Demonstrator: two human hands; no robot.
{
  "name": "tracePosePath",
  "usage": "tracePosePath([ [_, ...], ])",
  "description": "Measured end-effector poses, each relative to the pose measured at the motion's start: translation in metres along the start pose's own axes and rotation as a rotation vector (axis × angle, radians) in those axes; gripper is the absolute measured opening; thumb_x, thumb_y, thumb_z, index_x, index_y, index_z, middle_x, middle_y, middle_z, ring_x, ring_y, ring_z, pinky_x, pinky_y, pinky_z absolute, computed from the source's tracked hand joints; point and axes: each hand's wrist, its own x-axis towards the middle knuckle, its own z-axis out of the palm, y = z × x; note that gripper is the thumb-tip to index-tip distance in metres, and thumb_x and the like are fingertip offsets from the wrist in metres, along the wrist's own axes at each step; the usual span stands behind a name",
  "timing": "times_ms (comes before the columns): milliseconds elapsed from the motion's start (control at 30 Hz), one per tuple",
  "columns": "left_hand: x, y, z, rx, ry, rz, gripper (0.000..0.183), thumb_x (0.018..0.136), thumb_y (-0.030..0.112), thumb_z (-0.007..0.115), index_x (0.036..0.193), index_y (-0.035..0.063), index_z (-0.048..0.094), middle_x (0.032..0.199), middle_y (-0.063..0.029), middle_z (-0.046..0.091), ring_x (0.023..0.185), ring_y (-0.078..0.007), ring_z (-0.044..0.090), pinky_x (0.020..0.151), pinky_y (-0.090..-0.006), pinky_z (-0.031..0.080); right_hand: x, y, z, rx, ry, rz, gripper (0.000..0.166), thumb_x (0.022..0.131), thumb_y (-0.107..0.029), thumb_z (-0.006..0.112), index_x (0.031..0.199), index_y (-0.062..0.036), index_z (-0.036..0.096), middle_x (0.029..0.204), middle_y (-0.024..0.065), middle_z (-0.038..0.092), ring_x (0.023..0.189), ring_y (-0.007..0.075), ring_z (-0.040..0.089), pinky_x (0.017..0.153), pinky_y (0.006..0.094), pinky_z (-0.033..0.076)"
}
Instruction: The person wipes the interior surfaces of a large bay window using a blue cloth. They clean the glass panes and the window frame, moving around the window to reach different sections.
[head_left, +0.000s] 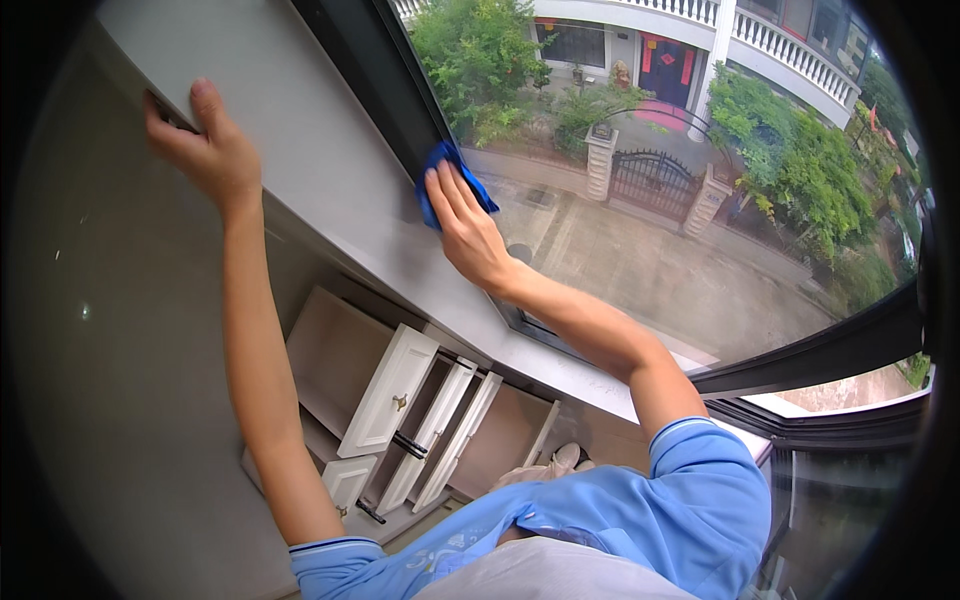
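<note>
A folded blue cloth (430, 196) lies under the fingers of my right hand (472, 240), pressed against the dark window frame (360, 82) where it meets the glass pane (570, 255). My left hand (214, 154) grips the outer edge of the pale window sill (315, 187) at upper left, thumb on top and fingers curled round underneath. Both forearms reach up from the light blue sleeves, and the sill runs slanting between them.
Below the sill stands a white cabinet with several open doors and drawers (390, 390). A shoe (566, 457) shows on the floor beside it. Another dark frame bar (810, 345) curves across the right. Beyond the glass are a gate, a paved yard and bushes.
</note>
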Motion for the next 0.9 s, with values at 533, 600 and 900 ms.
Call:
tracePosePath([
  [533,-0.001,0.001,0.002,0.042,0.03,-0.005,0.064,0.102,0.029,0.066,0.143,-0.0126,0.04,0.138,-0.0261,0.046,0.122,-0.0321,0.057,0.104,-0.0404,0.049,-0.125,0.021,0.026,0.047,-0.215,0.163,0.068,0.085,0.01,0.053,0.151,0.0029,0.045,0.155,0.0255,0.046,0.145,0.0384,0.045,0.117,0.0417,0.042],
  [600,0.0,-0.007,-0.004,0.114,0.005,0.034,0.064,0.102,0.028,0.066,0.143,-0.013,0.039,0.139,-0.0261,0.044,0.123,-0.0319,0.056,0.103,-0.0402,0.049,-0.088,0.015,0.024,0.061,-0.11,0.121,0.066,0.085,0.01,0.053,0.15,0.0039,0.046,0.154,0.0263,0.047,0.144,0.0392,0.046,0.116,0.0423,0.043],
  [900,-0.001,-0.01,-0.003,0.007,-0.05,-0.027,0.067,0.102,0.032,0.067,0.143,-0.0123,0.037,0.136,-0.0258,0.041,0.12,-0.032,0.055,0.1,-0.0399,0.051,0.156,-0.022,-0.021,0.096,0.351,-0.123,0.062,0.082,0.007,0.055,0.144,0.0077,0.051,0.147,0.0295,0.052,0.136,0.0459,0.052,0.111,0.0448,0.047],
])
